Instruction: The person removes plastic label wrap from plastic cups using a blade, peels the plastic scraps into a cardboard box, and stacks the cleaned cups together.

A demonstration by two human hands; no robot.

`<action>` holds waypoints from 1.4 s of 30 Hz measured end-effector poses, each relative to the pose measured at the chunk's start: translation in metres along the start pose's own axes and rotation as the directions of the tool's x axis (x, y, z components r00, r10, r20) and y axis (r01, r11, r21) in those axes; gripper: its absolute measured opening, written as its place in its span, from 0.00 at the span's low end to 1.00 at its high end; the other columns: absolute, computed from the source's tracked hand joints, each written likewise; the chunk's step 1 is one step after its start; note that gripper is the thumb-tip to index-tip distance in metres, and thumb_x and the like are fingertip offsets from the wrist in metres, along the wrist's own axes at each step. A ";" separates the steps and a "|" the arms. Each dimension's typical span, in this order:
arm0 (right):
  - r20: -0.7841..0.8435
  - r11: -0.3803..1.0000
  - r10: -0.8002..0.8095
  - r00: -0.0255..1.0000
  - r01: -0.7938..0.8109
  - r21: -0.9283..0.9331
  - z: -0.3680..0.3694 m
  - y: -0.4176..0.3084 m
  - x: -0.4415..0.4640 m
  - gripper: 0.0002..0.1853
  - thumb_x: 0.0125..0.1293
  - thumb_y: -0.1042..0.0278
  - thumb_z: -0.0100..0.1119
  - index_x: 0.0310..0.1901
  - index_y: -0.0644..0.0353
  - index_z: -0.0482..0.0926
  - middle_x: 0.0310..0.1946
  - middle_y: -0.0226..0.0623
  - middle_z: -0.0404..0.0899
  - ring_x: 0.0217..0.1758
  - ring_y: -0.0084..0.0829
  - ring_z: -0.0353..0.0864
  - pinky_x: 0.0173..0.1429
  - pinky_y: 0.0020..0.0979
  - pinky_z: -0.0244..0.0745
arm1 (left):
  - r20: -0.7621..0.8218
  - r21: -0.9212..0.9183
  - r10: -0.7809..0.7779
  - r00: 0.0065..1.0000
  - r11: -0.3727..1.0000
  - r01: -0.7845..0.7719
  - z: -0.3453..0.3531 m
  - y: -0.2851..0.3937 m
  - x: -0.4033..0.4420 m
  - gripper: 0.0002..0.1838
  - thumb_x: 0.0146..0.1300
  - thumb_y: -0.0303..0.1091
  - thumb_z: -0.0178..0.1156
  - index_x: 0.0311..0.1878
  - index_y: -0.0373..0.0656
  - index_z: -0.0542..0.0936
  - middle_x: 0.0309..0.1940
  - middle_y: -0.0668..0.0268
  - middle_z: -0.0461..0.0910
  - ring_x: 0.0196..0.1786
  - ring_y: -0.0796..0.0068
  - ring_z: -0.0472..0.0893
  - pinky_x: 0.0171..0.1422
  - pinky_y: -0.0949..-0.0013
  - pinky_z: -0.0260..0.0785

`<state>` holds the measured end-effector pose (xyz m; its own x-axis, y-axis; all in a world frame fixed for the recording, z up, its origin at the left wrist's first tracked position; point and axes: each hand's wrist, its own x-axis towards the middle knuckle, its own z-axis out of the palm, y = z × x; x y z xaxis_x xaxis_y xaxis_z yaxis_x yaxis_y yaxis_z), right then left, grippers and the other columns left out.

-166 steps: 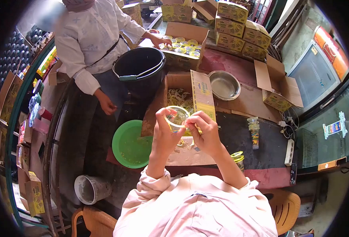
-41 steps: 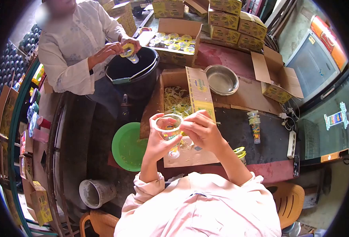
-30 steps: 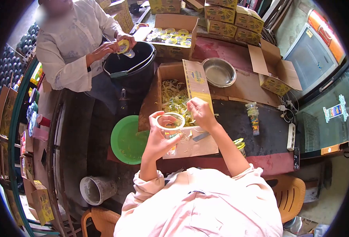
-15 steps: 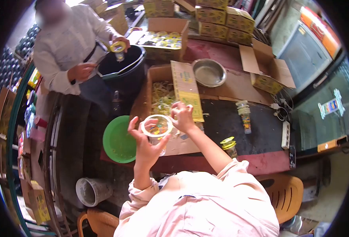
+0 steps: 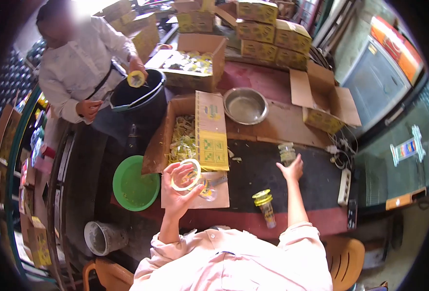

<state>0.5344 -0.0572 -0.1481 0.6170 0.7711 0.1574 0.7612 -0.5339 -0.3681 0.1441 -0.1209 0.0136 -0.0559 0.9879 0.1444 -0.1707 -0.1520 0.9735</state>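
To the far right of the hands a glass-fronted cabinet (image 5: 396, 145) lines the room, and cardboard boxes (image 5: 258, 31) are stacked well beyond both hands. Past the left hand, another person (image 5: 61, 60) in a pale shirt is beside a black bucket (image 5: 151, 109). The surface (image 5: 246, 167) under and between the hands is dark, with a red strip along its near edge. Just beyond the left hand is an open box (image 5: 212, 131) of pale yellowish shreds; a green basin (image 5: 137, 184) lies to that hand's left, and a metal bowl (image 5: 246, 105) beyond and between both hands. The right hand (image 5: 292, 169) has thumb and fingers spread about the near end of a stack of clear cups (image 5: 287, 153); I cannot tell whether it grips them. Between the hands, nearer the body, is a column of yellow-rimmed cups (image 5: 263, 203), bottom end towards the body. The left hand (image 5: 175, 191) grips a single clear cup (image 5: 194, 181) between thumb and fingers, its mouth turned up, its long axis tilted so the base points towards the right-hand side.
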 end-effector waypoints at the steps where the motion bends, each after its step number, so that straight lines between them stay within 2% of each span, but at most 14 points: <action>1: -0.016 0.997 0.021 1.000 -0.022 -0.071 0.009 0.006 0.008 0.61 0.29 0.42 0.76 0.65 0.59 0.53 0.56 0.50 0.66 0.58 0.46 0.68 0.58 0.45 0.67 | -0.025 0.004 -0.007 1.000 1.000 0.007 0.007 -0.001 0.003 0.39 0.44 0.21 0.70 0.57 0.44 0.58 0.51 0.60 0.67 0.54 0.70 0.72 0.54 0.67 0.72; 5: 0.152 0.991 0.113 0.982 -0.102 -0.081 0.030 0.009 0.037 0.63 0.30 0.39 0.74 0.67 0.56 0.49 0.59 0.49 0.64 0.61 0.47 0.65 0.59 0.50 0.64 | 0.022 0.032 -0.057 0.998 0.998 0.057 0.032 -0.011 0.012 0.37 0.43 0.22 0.71 0.56 0.41 0.62 0.49 0.60 0.67 0.51 0.71 0.73 0.55 0.68 0.74; 9: 0.109 0.998 0.049 0.993 -0.045 -0.037 0.044 0.018 0.042 0.48 0.36 0.52 0.72 0.61 0.57 0.59 0.53 0.47 0.68 0.56 0.46 0.70 0.55 0.47 0.68 | 0.070 -0.019 -0.032 0.997 0.999 0.034 0.055 -0.022 0.024 0.40 0.42 0.23 0.72 0.59 0.41 0.61 0.49 0.62 0.67 0.54 0.71 0.72 0.57 0.69 0.71; 10: -0.005 0.996 -0.057 0.998 0.058 0.063 0.039 0.016 0.033 0.41 0.38 0.62 0.69 0.57 0.59 0.62 0.50 0.47 0.69 0.54 0.48 0.70 0.55 0.47 0.68 | 0.052 -0.042 -0.047 0.998 0.998 0.049 0.059 -0.026 0.029 0.40 0.42 0.22 0.71 0.59 0.42 0.60 0.49 0.63 0.67 0.56 0.71 0.72 0.58 0.68 0.69; 14: -0.281 0.769 -0.386 0.879 0.475 0.427 -0.005 -0.007 -0.002 0.39 0.37 0.72 0.68 0.56 0.63 0.63 0.49 0.49 0.68 0.53 0.50 0.69 0.59 0.44 0.65 | -0.003 0.016 0.047 0.999 0.999 -0.047 0.080 -0.024 0.049 0.39 0.45 0.22 0.69 0.60 0.42 0.60 0.49 0.63 0.65 0.55 0.71 0.70 0.60 0.69 0.67; 20: -0.284 0.603 -0.516 0.808 0.578 0.550 -0.077 -0.062 -0.054 0.44 0.38 0.69 0.69 0.61 0.64 0.60 0.52 0.49 0.67 0.56 0.48 0.68 0.60 0.41 0.64 | 0.145 -0.027 0.105 0.984 0.994 -0.102 0.136 -0.022 0.074 0.38 0.48 0.22 0.68 0.61 0.42 0.58 0.50 0.63 0.63 0.54 0.73 0.70 0.59 0.69 0.66; 24: -0.349 0.506 -0.569 0.745 0.651 0.565 -0.090 -0.085 -0.070 0.44 0.37 0.68 0.70 0.60 0.64 0.61 0.51 0.50 0.69 0.55 0.49 0.70 0.58 0.41 0.67 | 0.376 0.174 0.171 0.910 0.952 -0.251 0.151 -0.051 0.064 0.37 0.48 0.24 0.68 0.60 0.39 0.58 0.46 0.60 0.68 0.55 0.69 0.71 0.61 0.67 0.64; 25: -0.333 0.525 -0.565 0.755 0.640 0.561 -0.092 -0.089 -0.070 0.44 0.37 0.66 0.72 0.59 0.64 0.62 0.51 0.50 0.70 0.55 0.49 0.70 0.58 0.43 0.68 | 0.410 0.240 0.153 0.899 0.933 -0.268 0.150 -0.053 0.060 0.42 0.46 0.37 0.71 0.61 0.39 0.57 0.51 0.55 0.65 0.60 0.61 0.65 0.65 0.60 0.58; 27: -0.330 0.532 -0.483 0.811 0.571 0.625 -0.083 -0.091 -0.069 0.44 0.37 0.64 0.73 0.59 0.64 0.63 0.50 0.50 0.70 0.55 0.49 0.70 0.58 0.44 0.68 | 0.562 0.516 0.228 0.795 0.654 -0.553 0.148 -0.023 0.055 0.49 0.43 0.53 0.71 0.63 0.39 0.57 0.57 0.51 0.59 0.66 0.52 0.55 0.69 0.53 0.48; 28: -0.325 0.538 -0.498 0.804 0.580 0.612 -0.082 -0.090 -0.067 0.44 0.37 0.64 0.73 0.59 0.64 0.63 0.50 0.50 0.70 0.55 0.49 0.70 0.57 0.43 0.68 | 0.596 0.497 0.179 0.783 0.683 -0.535 0.146 -0.023 0.058 0.54 0.38 0.63 0.68 0.63 0.40 0.57 0.62 0.49 0.53 0.69 0.47 0.47 0.70 0.49 0.39; 31: -0.335 0.540 -0.546 0.768 0.628 0.561 -0.083 -0.089 -0.066 0.44 0.38 0.62 0.73 0.59 0.64 0.63 0.50 0.50 0.70 0.53 0.48 0.72 0.55 0.42 0.71 | 0.598 0.497 0.248 0.762 0.632 -0.595 0.141 -0.009 0.067 0.48 0.44 0.59 0.66 0.64 0.41 0.59 0.66 0.50 0.51 0.70 0.51 0.50 0.70 0.50 0.42; 35: -0.385 0.482 -0.565 0.730 0.670 0.564 -0.094 -0.096 -0.070 0.42 0.38 0.63 0.73 0.58 0.63 0.65 0.49 0.50 0.72 0.51 0.48 0.74 0.52 0.41 0.73 | 0.730 0.480 0.138 0.670 0.593 -0.646 0.157 -0.023 0.073 0.42 0.57 0.59 0.53 0.67 0.40 0.56 0.68 0.55 0.55 0.72 0.60 0.51 0.70 0.48 0.42; 39: -0.334 0.489 -0.536 0.776 0.607 0.626 -0.087 -0.088 -0.063 0.39 0.39 0.62 0.71 0.56 0.65 0.67 0.48 0.51 0.73 0.51 0.49 0.75 0.53 0.41 0.72 | 0.780 0.489 0.094 0.618 0.526 -0.696 0.164 -0.035 0.080 0.47 0.56 0.65 0.49 0.68 0.38 0.53 0.70 0.54 0.48 0.74 0.61 0.44 0.72 0.43 0.27; 42: -0.152 0.658 -0.530 0.834 0.517 0.548 -0.101 -0.089 -0.044 0.41 0.37 0.63 0.70 0.56 0.70 0.66 0.47 0.51 0.72 0.49 0.50 0.75 0.53 0.40 0.72 | 0.673 0.509 0.228 0.704 0.548 -0.664 0.156 -0.042 0.086 0.54 0.54 0.66 0.52 0.71 0.39 0.38 0.71 0.49 0.37 0.74 0.59 0.34 0.71 0.47 0.15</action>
<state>0.4593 -0.0785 -0.0296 0.1419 0.8737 0.4653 0.7103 0.2375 -0.6626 0.2997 -0.0249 0.0127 0.5838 0.6806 0.4427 0.4441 -0.7241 0.5277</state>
